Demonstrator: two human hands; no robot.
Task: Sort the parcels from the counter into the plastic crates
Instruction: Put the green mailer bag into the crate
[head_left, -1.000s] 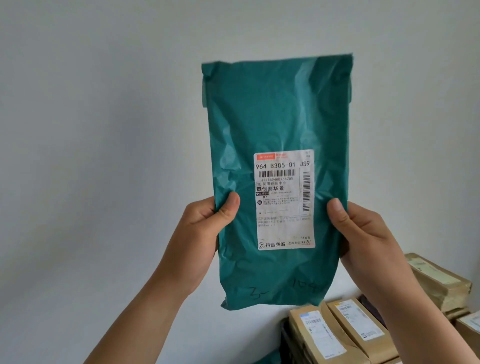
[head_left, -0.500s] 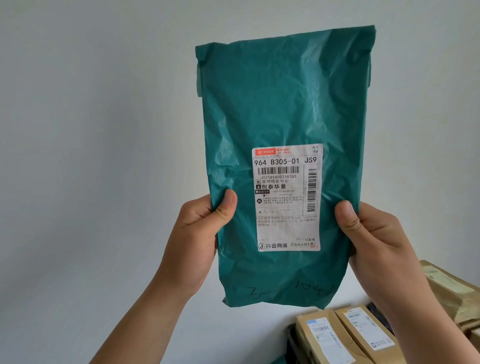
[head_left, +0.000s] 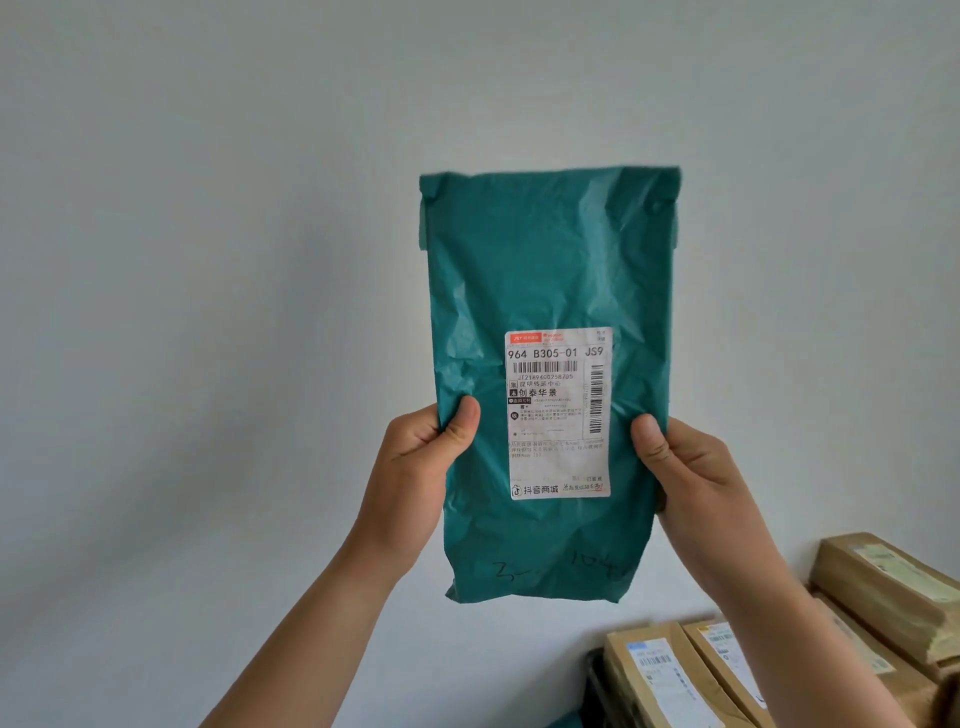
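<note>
Two bare forearms rise from the bottom edge, the right one crossing in front of a group of brown boxes at the lower right. The left hand (head_left: 415, 467) grips the left edge of a green parcel (head_left: 545, 270). Its thumb (head_left: 462, 421) is pressed flat on the front face and its fingers are curled round behind, out of sight. The right hand (head_left: 691, 478) takes the opposite edge the same way, with its thumb (head_left: 649, 436) on the front just beside the label and its fingers hidden at the back. Both grips are closed on the parcel and pinch the soft plastic so that it creases under the thumbs.

The parcel is a teal plastic mailer, held upright in the air in front of the camera, well above the boxes and touching nothing but the hands. Its top is folded over. A white shipping label (head_left: 558, 415) sits on the lower half of the front, between the two thumbs, and reads "964 B305-01 JS9" above a barcode. Faint dark handwriting runs across the bottom of the bag, too dim to read with any certainty.

Below and behind, at the lower right, lie the brown cardboard parcels. Two labelled ones (head_left: 660, 675) (head_left: 727, 654) lie side by side and a bigger taped one (head_left: 893, 587) is further right. What they rest on cannot be seen. A plain pale wall (head_left: 208, 260) fills everything beyond.
</note>
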